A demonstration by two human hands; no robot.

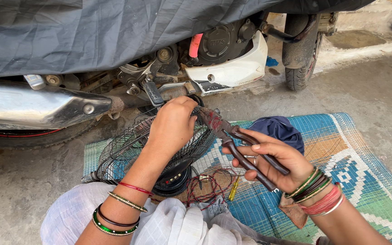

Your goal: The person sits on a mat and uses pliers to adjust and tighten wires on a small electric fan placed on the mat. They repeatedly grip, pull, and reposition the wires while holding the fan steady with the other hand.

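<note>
1. The left hand [172, 124] is closed over the top rim of a black wire fan guard [128, 154], which stands tilted on a woven mat [364, 163] beside a covered motorcycle [114, 36].
2. The right hand [277, 161] is wrapped around the dark handles of the pliers [232, 136]; their nose points at the guard's rim, just beside the left hand.
3. Inside the guard sits the fan's black motor hub [175, 177]; red wires [209, 183] and a yellow screwdriver [233, 188] lie on the mat next to it.
4. A dark blue cloth [280, 129] lies on the mat behind the pliers.
</note>
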